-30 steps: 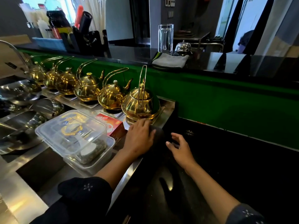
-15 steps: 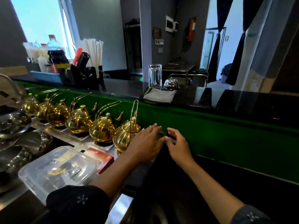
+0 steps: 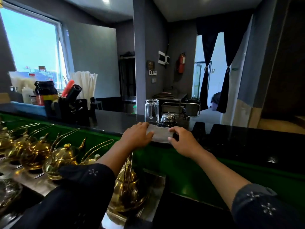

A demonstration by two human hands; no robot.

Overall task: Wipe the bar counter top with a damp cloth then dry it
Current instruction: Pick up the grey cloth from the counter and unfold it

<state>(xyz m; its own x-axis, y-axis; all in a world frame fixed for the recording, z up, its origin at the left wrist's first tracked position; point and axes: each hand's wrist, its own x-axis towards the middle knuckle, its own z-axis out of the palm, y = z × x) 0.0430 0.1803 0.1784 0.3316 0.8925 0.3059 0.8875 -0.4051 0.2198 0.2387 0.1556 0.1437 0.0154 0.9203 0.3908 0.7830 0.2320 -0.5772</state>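
Cloth (image 3: 160, 134), grey and folded, lies on the black desk (image 3: 113, 122) at its near edge, at twelve o'clock from us. We have both arms extended forward and up over the green front panel (image 3: 173, 164), sleeves pushed back to the forearm. Our left hand (image 3: 137, 137) rests palm down on the cloth's nine o'clock end, fingers (image 3: 149, 135) curled over its edge and grasping it. Our right hand (image 3: 183, 140) holds the three o'clock end, thumb under the near edge and fingers bent over the top. The cloth spans the gap between the two hands.

At twelve o'clock just behind the cloth stand an inverted clear glass (image 3: 151, 109) and a chrome service bell (image 3: 168, 119). At nine o'clock on the desk sits a black utensil holder (image 3: 72, 106). Brass teapots (image 3: 62, 158) line the lower steel shelf from eight to six o'clock.
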